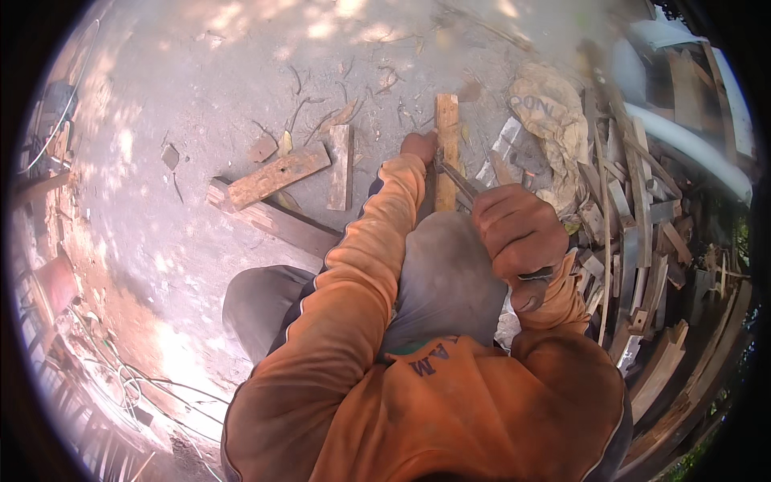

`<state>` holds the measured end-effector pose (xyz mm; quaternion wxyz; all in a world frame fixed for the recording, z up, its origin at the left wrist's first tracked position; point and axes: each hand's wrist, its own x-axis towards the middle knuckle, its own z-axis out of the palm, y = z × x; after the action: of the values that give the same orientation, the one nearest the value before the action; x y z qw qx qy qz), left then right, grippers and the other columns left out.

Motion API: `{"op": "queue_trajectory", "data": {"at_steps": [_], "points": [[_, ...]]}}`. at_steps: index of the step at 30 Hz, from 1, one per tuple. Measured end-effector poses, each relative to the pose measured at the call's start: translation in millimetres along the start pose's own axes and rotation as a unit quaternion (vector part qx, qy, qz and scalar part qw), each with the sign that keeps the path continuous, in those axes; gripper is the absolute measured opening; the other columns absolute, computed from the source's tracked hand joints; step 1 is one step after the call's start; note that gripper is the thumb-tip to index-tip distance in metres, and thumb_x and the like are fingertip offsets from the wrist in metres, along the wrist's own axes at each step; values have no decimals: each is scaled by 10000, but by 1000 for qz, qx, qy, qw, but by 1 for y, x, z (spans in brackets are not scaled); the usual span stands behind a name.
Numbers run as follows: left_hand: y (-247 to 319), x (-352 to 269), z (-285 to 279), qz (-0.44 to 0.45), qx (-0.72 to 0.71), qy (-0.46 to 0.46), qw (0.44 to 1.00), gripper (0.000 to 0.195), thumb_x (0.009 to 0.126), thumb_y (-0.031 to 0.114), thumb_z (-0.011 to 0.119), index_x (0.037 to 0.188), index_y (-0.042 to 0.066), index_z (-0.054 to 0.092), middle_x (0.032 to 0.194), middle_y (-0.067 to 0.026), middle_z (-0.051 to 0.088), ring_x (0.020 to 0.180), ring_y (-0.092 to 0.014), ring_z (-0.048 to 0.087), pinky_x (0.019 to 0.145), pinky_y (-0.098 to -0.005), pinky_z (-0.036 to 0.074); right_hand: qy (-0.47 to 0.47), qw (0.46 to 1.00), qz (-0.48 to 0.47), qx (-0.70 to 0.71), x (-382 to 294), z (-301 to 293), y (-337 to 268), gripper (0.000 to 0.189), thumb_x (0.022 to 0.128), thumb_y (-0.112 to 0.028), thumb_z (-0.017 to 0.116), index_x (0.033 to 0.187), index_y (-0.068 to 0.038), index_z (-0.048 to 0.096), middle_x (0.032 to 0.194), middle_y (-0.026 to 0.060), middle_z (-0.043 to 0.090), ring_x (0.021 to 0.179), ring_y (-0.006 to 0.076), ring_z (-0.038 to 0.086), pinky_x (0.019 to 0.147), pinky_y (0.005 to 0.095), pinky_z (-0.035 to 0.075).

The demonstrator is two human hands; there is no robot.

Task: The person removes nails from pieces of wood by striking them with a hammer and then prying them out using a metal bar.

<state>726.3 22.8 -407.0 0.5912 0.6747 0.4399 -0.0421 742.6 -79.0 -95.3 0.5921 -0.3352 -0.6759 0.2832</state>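
My right hand [521,238] is closed around the handle of a metal hand tool [459,181], whose kind I cannot tell. The tool's far end reaches the left edge of a short wooden board [446,129] that lies upright in the view, beyond my knee. At that same edge is my left hand [420,146], its fingers curled close to the tool's end; what they grip is hidden. Left of my left forearm a short wooden block [341,167] lies on the ground, beside a wooden piece [278,176] resting across a longer beam [289,226].
Scrap wood and metal lengths [632,223] are piled along my right side. A crumpled woven sack [551,114] lies ahead to the right, near a pale pipe [692,147]. Loose cables [135,379] lie at the lower left. Twigs and dry leaves are scattered on the ground.
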Motion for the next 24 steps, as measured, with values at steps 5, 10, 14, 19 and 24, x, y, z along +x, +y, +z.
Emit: {"op": "queue_trajectory", "data": {"at_steps": [5, 10, 14, 19, 24], "points": [[57, -37, -57, -55, -451, -155, 877, 318, 921, 349, 551, 972, 53, 654, 921, -79, 692, 798, -174, 638, 708, -323, 478, 38, 998, -41, -24, 29, -3, -32, 514, 870, -415, 640, 526, -81, 455, 518, 17, 439, 428, 219, 411, 437, 346, 291], [82, -54, -119, 65, -345, -177, 920, 289, 931, 244, 562, 1032, -15, 641, 934, -128, 710, 816, -206, 686, 728, -340, 525, 58, 997, -58, -6, 56, 5, -64, 543, 894, -417, 620, 517, -69, 442, 490, 28, 412, 426, 220, 394, 447, 344, 291], [97, -69, -115, 100, -154, -111, 977, 291, 885, 144, 624, 1098, -53, 611, 869, -123, 713, 802, -167, 669, 725, -309, 521, 126, 992, 19, -1, 46, 4, -61, 576, 914, -419, 593, 496, -63, 420, 471, 31, 408, 428, 196, 388, 467, 334, 298], [50, -29, -129, 237, -159, 122, 950, 412, 859, 120, 615, 1226, -63, 569, 1181, -217, 632, 1088, -262, 622, 924, -301, 481, 186, 981, 45, 9, 25, -10, -59, 596, 946, -433, 522, 498, -59, 402, 459, 27, 401, 430, 171, 359, 490, 335, 301], [5, -34, -107, 117, -7, -19, 993, 570, 838, 192, 646, 1347, -18, 499, 1196, -202, 622, 1090, -239, 605, 914, -300, 466, 391, 919, 51, -25, -87, -61, -26, 521, 976, -436, 398, 593, -90, 474, 514, 17, 404, 473, 170, 358, 592, 345, 318]]}}
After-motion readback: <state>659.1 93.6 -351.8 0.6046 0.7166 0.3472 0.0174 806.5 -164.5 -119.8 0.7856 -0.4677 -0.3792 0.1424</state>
